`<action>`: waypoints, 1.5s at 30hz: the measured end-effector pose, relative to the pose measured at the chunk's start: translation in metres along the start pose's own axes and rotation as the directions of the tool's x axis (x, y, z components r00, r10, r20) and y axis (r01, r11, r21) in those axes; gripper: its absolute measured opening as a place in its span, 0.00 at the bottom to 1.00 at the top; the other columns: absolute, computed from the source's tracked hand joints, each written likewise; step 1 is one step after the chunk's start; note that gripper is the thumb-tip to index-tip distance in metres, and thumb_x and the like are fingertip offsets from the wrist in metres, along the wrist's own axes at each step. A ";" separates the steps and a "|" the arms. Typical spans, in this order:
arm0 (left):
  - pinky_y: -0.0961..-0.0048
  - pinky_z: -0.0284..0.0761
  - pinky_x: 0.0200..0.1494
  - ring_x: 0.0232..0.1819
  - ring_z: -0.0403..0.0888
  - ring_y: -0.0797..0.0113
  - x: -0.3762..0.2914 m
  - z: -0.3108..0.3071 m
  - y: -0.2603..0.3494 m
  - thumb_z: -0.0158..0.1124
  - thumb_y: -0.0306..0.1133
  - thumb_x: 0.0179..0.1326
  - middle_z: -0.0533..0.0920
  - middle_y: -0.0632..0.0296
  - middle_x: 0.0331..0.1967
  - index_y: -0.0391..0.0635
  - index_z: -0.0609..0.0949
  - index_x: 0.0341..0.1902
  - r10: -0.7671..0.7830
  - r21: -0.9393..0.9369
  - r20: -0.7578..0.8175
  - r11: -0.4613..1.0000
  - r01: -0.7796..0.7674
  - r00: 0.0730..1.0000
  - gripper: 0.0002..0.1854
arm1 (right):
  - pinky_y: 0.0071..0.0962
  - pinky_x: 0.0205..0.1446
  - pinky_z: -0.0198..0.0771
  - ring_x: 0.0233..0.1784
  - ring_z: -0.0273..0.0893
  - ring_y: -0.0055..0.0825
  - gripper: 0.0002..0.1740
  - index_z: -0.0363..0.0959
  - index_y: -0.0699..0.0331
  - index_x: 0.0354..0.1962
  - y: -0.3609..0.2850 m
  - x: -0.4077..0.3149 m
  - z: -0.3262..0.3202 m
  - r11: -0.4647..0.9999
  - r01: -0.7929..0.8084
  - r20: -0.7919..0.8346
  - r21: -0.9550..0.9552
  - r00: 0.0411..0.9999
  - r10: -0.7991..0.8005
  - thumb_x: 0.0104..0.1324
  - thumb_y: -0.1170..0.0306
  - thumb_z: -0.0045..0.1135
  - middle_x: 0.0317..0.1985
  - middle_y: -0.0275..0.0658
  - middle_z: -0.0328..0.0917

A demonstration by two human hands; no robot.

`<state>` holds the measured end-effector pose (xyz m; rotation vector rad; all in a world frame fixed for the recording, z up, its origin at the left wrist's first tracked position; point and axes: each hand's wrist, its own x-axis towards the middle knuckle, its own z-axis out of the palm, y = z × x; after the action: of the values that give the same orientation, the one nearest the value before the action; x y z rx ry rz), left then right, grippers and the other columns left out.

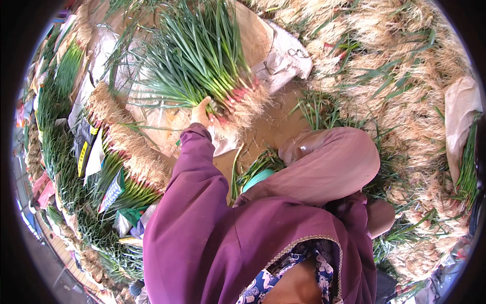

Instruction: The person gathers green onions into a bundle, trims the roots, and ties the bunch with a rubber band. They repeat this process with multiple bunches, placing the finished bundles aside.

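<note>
My left hand point(201, 110) reaches forward and lies against the root end of a large bunch of green onions point(205, 57). Its fingers are hidden by the stalks, with the thumb on top. The bunch has reddish-white bases and pale hairy roots point(252, 104) pointing to the lower right, and its green leaves fan to the upper left. It rests on a pale woven plastic sheet point(148, 131). My right hand is out of view; the right arm is bent down beside my knee.
Layered onions with pale roots point(398, 87) cover the right side. More onion bundles point(131, 144) line the left, with printed bags point(85, 148) among them. My bent knee point(349, 159) is right of centre, beside a turquoise object point(258, 179). A whitish sack point(461, 117) lies at the far right.
</note>
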<state>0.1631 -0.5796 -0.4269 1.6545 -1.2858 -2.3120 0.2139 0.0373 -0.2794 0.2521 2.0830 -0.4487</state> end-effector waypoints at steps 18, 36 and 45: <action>0.57 0.62 0.62 0.60 0.69 0.58 -0.068 0.084 0.053 0.70 0.47 0.51 0.74 0.60 0.52 0.50 0.83 0.48 0.330 0.727 0.641 -0.550 -0.411 0.692 0.23 | 0.41 0.50 0.72 0.47 0.79 0.47 0.18 0.78 0.64 0.42 -0.043 0.027 0.022 0.992 0.123 0.055 -0.026 0.991 -0.122 0.66 0.60 0.48 0.39 0.50 0.81; 0.65 0.75 0.50 0.44 0.82 0.53 -0.030 0.114 0.045 0.71 0.42 0.49 0.84 0.52 0.38 0.47 0.86 0.35 0.183 0.887 0.454 -0.177 -0.425 0.872 0.14 | 0.42 0.51 0.71 0.48 0.78 0.48 0.18 0.78 0.64 0.43 -0.063 0.042 0.038 0.981 0.195 0.058 -0.010 0.979 -0.194 0.66 0.59 0.50 0.41 0.50 0.81; 0.75 0.76 0.48 0.39 0.80 0.70 -0.019 0.060 0.126 0.61 0.27 0.63 0.82 0.65 0.38 0.42 0.80 0.49 0.690 0.199 0.369 0.595 -0.779 0.622 0.11 | 0.42 0.51 0.71 0.48 0.78 0.48 0.18 0.78 0.64 0.43 -0.043 0.034 0.039 0.982 0.190 0.007 0.007 0.982 -0.190 0.66 0.58 0.50 0.42 0.50 0.81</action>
<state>0.0704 -0.6182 -0.3276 0.5805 -2.0252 -1.8348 0.2115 -0.0180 -0.3173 0.0549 2.1077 -0.5692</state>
